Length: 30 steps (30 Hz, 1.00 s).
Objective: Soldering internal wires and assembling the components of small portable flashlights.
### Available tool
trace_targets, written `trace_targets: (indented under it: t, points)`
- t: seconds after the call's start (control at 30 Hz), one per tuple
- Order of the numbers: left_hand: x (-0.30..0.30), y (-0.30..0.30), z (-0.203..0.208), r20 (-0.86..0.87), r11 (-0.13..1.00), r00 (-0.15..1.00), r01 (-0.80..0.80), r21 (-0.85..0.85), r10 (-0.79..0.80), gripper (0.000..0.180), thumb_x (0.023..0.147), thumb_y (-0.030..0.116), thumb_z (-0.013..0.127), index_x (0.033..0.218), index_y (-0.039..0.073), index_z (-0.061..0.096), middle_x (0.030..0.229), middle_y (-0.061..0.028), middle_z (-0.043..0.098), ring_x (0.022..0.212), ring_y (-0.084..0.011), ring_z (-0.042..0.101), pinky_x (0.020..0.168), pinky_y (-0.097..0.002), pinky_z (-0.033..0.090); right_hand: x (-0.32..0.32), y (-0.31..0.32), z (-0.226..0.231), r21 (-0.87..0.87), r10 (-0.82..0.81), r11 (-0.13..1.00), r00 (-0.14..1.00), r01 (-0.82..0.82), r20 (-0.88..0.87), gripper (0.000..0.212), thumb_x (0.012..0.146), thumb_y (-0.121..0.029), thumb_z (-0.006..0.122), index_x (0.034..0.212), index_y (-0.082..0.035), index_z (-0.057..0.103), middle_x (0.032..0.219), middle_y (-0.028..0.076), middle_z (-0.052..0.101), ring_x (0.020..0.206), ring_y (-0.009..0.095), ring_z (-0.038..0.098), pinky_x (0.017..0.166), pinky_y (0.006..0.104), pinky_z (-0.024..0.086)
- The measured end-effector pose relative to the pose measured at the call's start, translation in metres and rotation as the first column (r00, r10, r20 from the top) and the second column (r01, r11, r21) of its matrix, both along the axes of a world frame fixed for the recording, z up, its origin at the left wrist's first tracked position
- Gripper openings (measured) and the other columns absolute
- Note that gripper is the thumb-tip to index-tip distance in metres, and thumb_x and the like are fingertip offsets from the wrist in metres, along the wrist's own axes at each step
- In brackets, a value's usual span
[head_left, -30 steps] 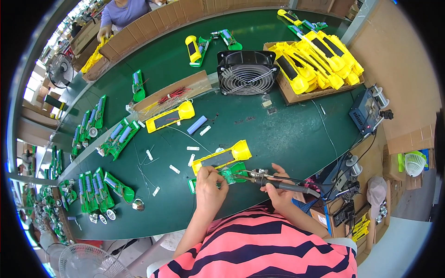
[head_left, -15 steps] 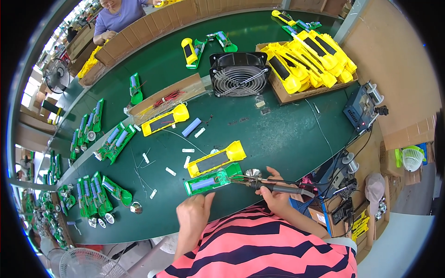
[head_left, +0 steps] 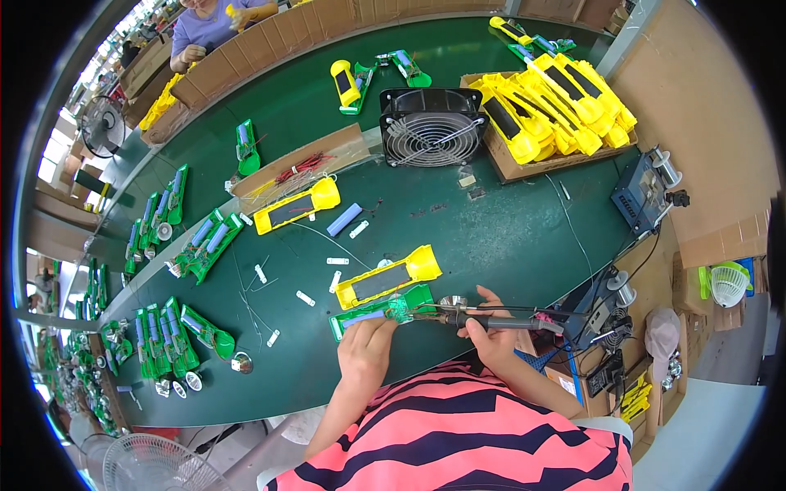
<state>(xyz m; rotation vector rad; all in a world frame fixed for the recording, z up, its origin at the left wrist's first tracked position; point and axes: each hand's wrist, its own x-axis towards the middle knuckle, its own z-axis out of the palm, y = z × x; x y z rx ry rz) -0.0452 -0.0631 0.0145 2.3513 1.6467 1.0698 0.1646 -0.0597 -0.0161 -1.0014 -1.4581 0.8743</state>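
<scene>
In my right hand (head_left: 493, 340) is a soldering iron (head_left: 517, 323), its tip end pointing left toward wires at the end of a green lamp housing (head_left: 342, 330). That housing holds a blue cylindrical battery (head_left: 364, 317) and a green circuit board (head_left: 399, 308). My left hand (head_left: 364, 353) is closed over the near edge of the housing, fingertips together beside the board; what they pinch is hidden. A shiny reflector cup (head_left: 453, 301) sits just past the iron. Directly behind lies a yellow casing with a dark panel (head_left: 381, 284).
A black fan (head_left: 432, 135) stands mid-table, left of a cardboard box (head_left: 524, 169) of yellow casings. Green housings (head_left: 168, 340) lie at left. Soldering stations (head_left: 643, 196) with cables stand at right. A co-worker (head_left: 214, 29) sits beyond the cardboard partition.
My left hand has moved up and right onto the housing, its fingertips now by the circuit board. The soldering iron has shifted slightly right and up. The view has shifted slightly.
</scene>
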Motion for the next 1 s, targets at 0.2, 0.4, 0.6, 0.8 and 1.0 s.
trace_targets:
  t: [0.2, 0.4, 0.6, 0.8, 1.0]
  points:
    - [0.004, 0.003, 0.004, -0.092, 0.997, 0.995, 0.023, -0.074, -0.03, 0.019, 0.063, 0.0, 0.064, 0.081, 0.006, 0.063, 0.073, -0.0047, 0.054, 0.064, -0.0201, 0.054, 0.053, -0.0299, 0.044, 0.001, -0.007, -0.008, -0.176, -0.064, 0.983, 0.997, 0.058, -0.032, 0.015, 0.076, 0.004, 0.053, 0.09, 0.003, 0.05, 0.096, 0.018, 0.053, 0.056, 0.012, 0.059, 0.084, 0.0318, 0.044]
    - [0.004, 0.003, 0.007, -0.167, 0.993, 0.983, 0.056, -0.1, -0.072, 0.02, 0.063, 0.002, 0.063, 0.083, 0.006, 0.063, 0.074, -0.0043, 0.052, 0.062, -0.0188, 0.054, 0.051, -0.0295, 0.044, -0.001, -0.006, -0.01, -0.188, -0.035, 0.982, 0.999, 0.032, -0.011, 0.015, 0.076, 0.004, 0.053, 0.09, 0.003, 0.05, 0.097, 0.014, 0.048, 0.058, 0.013, 0.06, 0.081, 0.0286, 0.046]
    - [0.002, 0.002, 0.007, -0.185, 0.992, 0.979, 0.064, -0.11, -0.083, 0.021, 0.064, 0.003, 0.063, 0.084, 0.006, 0.063, 0.074, -0.0041, 0.052, 0.06, -0.0189, 0.054, 0.05, -0.0295, 0.044, -0.01, -0.001, 0.002, -0.167, -0.105, 0.982, 0.99, 0.087, -0.098, 0.009, 0.073, -0.005, 0.059, 0.081, -0.003, 0.057, 0.055, 0.0, 0.059, 0.066, 0.011, 0.056, 0.094, 0.0453, 0.031]
    - [0.002, 0.002, 0.008, -0.194, 0.991, 0.977, 0.069, -0.11, -0.09, 0.02, 0.063, 0.003, 0.064, 0.083, 0.007, 0.064, 0.074, -0.0039, 0.051, 0.059, -0.0185, 0.054, 0.05, -0.0293, 0.044, -0.014, -0.003, 0.003, -0.286, -0.13, 0.955, 0.978, 0.079, -0.164, 0.009, 0.072, -0.005, 0.059, 0.081, -0.003, 0.057, 0.054, 0.001, 0.059, 0.066, 0.012, 0.055, 0.094, 0.0453, 0.03]
    - [0.002, 0.002, 0.007, -0.192, 0.991, 0.978, 0.055, -0.119, -0.077, 0.018, 0.063, 0.002, 0.064, 0.081, 0.007, 0.064, 0.073, -0.0037, 0.051, 0.059, -0.0181, 0.054, 0.049, -0.029, 0.044, -0.015, -0.002, -0.001, -0.19, -0.113, 0.978, 0.98, 0.081, -0.164, 0.01, 0.072, -0.005, 0.059, 0.082, -0.003, 0.056, 0.052, 0.0, 0.058, 0.066, 0.011, 0.055, 0.095, 0.0447, 0.029]
